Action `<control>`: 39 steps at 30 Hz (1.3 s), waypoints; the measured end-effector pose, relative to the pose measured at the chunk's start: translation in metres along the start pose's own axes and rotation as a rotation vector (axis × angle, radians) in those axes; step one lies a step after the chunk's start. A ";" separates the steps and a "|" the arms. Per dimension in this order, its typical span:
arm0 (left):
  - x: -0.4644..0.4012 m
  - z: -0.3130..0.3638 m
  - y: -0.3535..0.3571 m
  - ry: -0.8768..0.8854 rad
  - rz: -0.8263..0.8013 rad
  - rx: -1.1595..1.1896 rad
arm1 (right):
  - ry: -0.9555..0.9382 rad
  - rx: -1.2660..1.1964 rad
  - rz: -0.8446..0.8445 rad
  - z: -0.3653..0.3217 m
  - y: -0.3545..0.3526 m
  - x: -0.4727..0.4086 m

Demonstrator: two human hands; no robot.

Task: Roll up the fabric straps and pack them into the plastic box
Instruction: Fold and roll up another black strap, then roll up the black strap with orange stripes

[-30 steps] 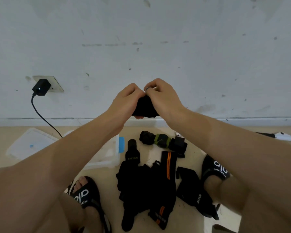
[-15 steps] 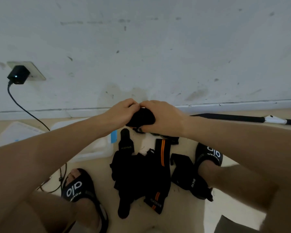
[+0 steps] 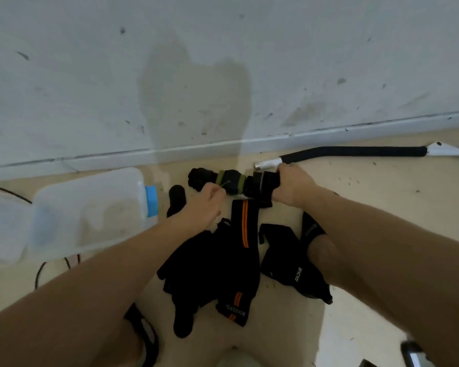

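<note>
My right hand (image 3: 292,185) grips a black rolled strap (image 3: 264,182) low on the floor, at the right end of a row of rolls. Beside it lie a green-edged roll (image 3: 229,180) and a black roll (image 3: 199,177). The knuckles of my left hand (image 3: 206,205) are curled against the green-edged roll, and its fingertips are hidden. Loose straps lie in a pile nearer to me: one black with orange stripes (image 3: 243,242), another black one (image 3: 294,263) to its right. The translucent plastic box (image 3: 90,207) with a blue latch (image 3: 151,201) stands open at the left.
The box's lid (image 3: 0,229) lies at the far left. A black padded bar with white ends (image 3: 355,151) runs along the skirting at the back right. A dark cable (image 3: 39,271) loops below the box. My sandalled feet flank the strap pile.
Both hands came down from chest height to the floor with the black roll. My left hand has come off it, and the right now holds it at the end of the row.
</note>
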State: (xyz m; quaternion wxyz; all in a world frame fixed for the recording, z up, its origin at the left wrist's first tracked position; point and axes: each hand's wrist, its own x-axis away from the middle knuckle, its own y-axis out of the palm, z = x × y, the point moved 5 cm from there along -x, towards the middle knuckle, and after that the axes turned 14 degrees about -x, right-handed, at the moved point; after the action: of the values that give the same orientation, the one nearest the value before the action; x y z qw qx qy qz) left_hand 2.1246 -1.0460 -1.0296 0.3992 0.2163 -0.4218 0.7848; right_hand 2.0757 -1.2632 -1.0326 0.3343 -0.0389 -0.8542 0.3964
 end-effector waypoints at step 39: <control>0.069 -0.149 0.091 -0.026 -0.145 -0.692 | 0.003 -0.114 -0.471 0.037 0.194 0.081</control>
State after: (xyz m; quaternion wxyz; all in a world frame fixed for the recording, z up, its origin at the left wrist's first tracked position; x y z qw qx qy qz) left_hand 2.0098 -0.9206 -1.1100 0.4984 0.1076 -0.6511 0.5622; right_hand 1.9523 -1.1279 -1.1418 0.4160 0.1421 -0.8602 0.2583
